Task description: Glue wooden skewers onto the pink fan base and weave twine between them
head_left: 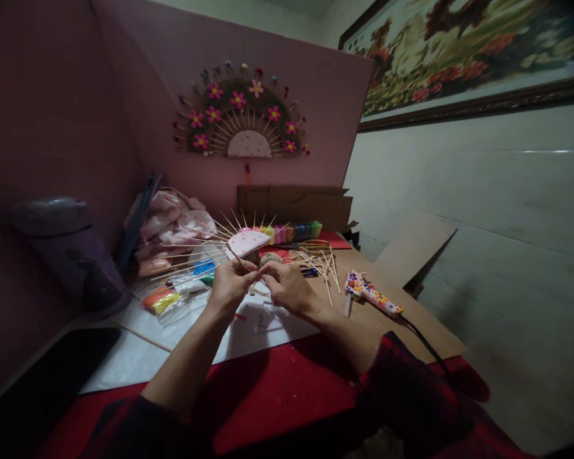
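Observation:
Both hands meet over the white sheet (281, 325), fingertips pinched together. My left hand (230, 284) is closed on a thin brown strand of twine (236, 255) that sticks up past its thumb. My right hand (287, 288) pinches at the same spot, apparently on the twine too; the fingers hide most of it. Just behind them, a ball of twine (270, 257) lies on the table. Beyond my left hand is a half-round, fan-like piece with a white, red-dotted centre (247, 243) and thin sticks (200, 245) spreading outward.
Loose sticks (332, 271) and a flower-patterned glue gun (373, 294) lie on brown cardboard (411, 331) at right. Bags of coloured clay (161, 299), pink cloth (172, 217) and a purple tumbler (71, 255) stand left. A flowered fan (239, 115) hangs behind.

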`<state>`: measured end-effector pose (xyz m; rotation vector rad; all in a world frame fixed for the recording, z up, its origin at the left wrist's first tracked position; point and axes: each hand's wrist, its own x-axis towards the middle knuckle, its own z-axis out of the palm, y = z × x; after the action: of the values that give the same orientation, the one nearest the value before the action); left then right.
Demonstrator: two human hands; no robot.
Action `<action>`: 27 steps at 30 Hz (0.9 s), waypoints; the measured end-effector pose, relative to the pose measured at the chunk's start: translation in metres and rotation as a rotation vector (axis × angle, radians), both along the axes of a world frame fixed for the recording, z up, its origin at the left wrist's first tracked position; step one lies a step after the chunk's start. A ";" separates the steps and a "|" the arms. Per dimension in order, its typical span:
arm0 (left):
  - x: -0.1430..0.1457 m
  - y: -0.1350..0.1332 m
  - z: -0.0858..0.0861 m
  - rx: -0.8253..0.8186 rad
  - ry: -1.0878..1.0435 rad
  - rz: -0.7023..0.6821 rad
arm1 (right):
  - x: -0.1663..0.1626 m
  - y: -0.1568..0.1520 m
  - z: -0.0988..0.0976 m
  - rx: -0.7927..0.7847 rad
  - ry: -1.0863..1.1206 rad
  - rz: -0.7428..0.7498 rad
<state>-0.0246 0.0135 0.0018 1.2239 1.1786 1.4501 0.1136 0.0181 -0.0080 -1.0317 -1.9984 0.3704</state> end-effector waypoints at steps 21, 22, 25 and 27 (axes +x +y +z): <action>-0.001 -0.001 0.001 0.044 -0.074 0.045 | -0.004 -0.004 0.000 -0.093 0.148 0.064; 0.000 -0.002 0.002 0.035 -0.079 0.040 | -0.004 -0.003 -0.001 -0.086 0.156 0.061; 0.001 -0.003 0.003 0.001 -0.109 0.018 | -0.004 -0.003 -0.002 -0.065 0.178 0.041; 0.001 -0.004 0.004 -0.022 -0.093 -0.015 | -0.004 -0.002 -0.002 -0.058 0.191 0.023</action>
<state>-0.0234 0.0096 0.0058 1.1364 1.1176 1.4638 0.1097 0.0156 -0.0102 -0.9715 -1.8390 0.5220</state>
